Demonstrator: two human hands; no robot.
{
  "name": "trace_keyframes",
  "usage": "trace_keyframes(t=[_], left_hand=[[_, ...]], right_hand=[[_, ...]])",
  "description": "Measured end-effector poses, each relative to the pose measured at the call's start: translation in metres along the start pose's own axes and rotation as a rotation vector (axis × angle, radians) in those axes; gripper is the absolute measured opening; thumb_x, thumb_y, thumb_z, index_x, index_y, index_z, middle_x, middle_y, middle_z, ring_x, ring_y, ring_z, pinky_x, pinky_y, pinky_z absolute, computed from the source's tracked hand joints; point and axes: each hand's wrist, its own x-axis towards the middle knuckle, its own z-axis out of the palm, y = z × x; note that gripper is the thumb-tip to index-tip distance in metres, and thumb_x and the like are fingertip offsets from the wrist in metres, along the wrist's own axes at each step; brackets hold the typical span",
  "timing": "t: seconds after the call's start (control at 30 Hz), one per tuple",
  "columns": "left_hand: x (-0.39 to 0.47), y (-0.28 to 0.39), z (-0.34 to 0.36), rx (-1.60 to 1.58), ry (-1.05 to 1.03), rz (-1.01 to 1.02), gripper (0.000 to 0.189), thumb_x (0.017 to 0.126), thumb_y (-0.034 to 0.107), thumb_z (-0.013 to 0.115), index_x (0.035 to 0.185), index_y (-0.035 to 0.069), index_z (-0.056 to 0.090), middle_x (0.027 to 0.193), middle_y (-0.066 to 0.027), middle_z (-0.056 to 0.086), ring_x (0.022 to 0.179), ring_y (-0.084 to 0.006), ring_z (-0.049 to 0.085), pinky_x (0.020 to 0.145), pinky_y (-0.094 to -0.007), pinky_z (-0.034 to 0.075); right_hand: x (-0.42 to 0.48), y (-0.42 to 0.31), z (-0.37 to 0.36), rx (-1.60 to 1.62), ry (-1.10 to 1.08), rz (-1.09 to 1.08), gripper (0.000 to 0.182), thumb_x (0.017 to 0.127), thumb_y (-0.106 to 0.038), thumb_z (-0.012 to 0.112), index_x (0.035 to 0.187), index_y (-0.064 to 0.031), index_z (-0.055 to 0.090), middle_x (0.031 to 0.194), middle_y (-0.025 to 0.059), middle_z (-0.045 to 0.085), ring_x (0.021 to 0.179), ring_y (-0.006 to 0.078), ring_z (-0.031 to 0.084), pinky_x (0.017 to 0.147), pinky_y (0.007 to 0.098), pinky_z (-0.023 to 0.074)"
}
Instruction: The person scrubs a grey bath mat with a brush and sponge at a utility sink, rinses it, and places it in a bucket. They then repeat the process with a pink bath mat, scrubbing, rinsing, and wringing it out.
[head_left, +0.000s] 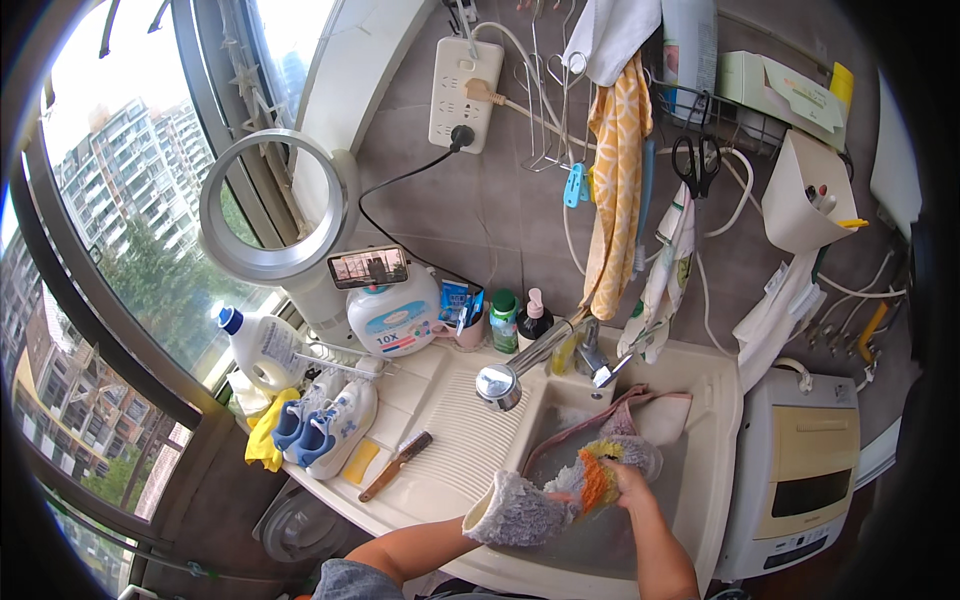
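Over the sink basin (694, 457), I hold a wet plush fabric piece (525, 514), grey with orange and yellow patches and a pale-lined open end. My right hand (630, 484) grips it near the orange and yellow part. My left hand (559, 496) is mostly hidden by the grey pile; only a bit of its fingers shows against the fabric. Cloudy water (592, 536) fills the basin below. A pinkish cloth (626, 412) hangs over the basin's back edge and trails into the water.
A chrome faucet (499, 386) reaches over the ribbed washboard (469, 439). To the left are a wooden-handled brush (396, 466), a yellow sponge (361, 460) and white-and-blue sneakers (341, 427). Detergent jugs (394, 319) stand behind. Scissors (696, 165) and cloths (619, 187) hang above.
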Motion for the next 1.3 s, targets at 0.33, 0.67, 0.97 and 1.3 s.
trace_keyframes(t=[0.33, 0.67, 0.97, 1.3], left_hand=[[0.052, 0.002, -0.033, 0.148, 0.109, -0.007, 0.043, 0.096, 0.032, 0.04, 0.126, 0.002, 0.048, 0.118, -0.0113, 0.055, 0.105, -0.0164, 0.055, 0.095, -0.0289, 0.042], [0.01, 0.027, 0.091, 0.366, 0.575, -0.022, 0.057, 0.091, 0.045, 0.048, 0.123, -0.002, 0.051, 0.123, -0.0151, 0.055, 0.108, -0.0233, 0.056, 0.097, -0.0349, 0.042], [0.001, 0.029, 0.06, -0.083, 0.394, 0.383, 0.068, 0.087, 0.056, 0.049, 0.129, 0.002, 0.046, 0.123, -0.0154, 0.055, 0.108, -0.0281, 0.057, 0.096, -0.0401, 0.044], [-0.003, 0.019, 0.094, 0.86, 0.464, 0.85, 0.032, 0.093, 0.027, 0.046, 0.115, 0.006, 0.054, 0.111, -0.0092, 0.06, 0.102, -0.0214, 0.057, 0.092, -0.0347, 0.046]], right_hand=[[-0.008, -0.022, 0.034, -1.418, 0.254, -0.167, 0.044, 0.073, -0.036, 0.062, 0.088, 0.0043, 0.067, 0.096, 0.0255, 0.064, 0.092, 0.036, 0.063, 0.077, 0.0404, 0.0495], [-0.026, -0.017, 0.039, -0.762, 0.263, -0.017, 0.037, 0.082, -0.026, 0.054, 0.1, 0.0042, 0.064, 0.101, 0.0189, 0.065, 0.09, 0.0302, 0.065, 0.081, 0.0401, 0.0502], [-0.069, -0.016, 0.061, 0.5, -0.069, 0.058, 0.037, 0.095, -0.027, 0.039, 0.117, -0.001, 0.054, 0.118, 0.0146, 0.058, 0.107, 0.028, 0.057, 0.095, 0.0453, 0.0439], [-0.084, -0.001, 0.075, 0.499, 0.017, -0.046, 0.042, 0.096, -0.033, 0.036, 0.122, -0.0021, 0.049, 0.124, 0.0145, 0.053, 0.113, 0.0299, 0.053, 0.098, 0.0477, 0.041]])
